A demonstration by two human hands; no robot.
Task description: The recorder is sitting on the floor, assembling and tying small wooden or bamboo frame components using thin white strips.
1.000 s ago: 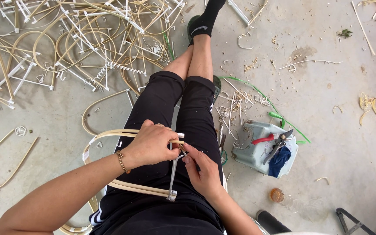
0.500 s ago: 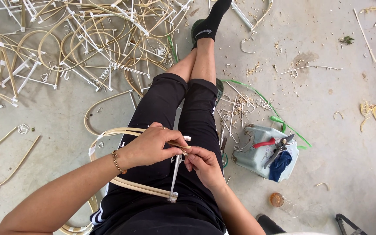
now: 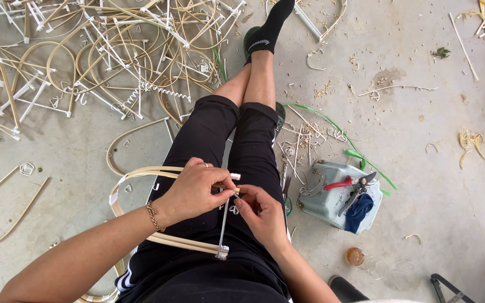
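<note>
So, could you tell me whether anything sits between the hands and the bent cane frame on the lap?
Nothing visible does. The left hand already grips the cane frame at its top rail, and the right hand pinches the white crosspiece beside it.

Bare floor (image 3: 422, 129) right of legs; cane frame pile (image 3: 113, 56) blocks left; tool tub (image 3: 332, 207) beside right thigh.

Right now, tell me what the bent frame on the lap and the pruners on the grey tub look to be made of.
Frame: pale tan curved strips, matte, likely cane or bamboo, with a white crossbar that may be plastic or wrapped. The hands, left and right, grip it where they meet. Pruners: dark metal blades, glossy red handle, probably plastic-coated. Tub: smooth grey plastic, apparently.
</note>
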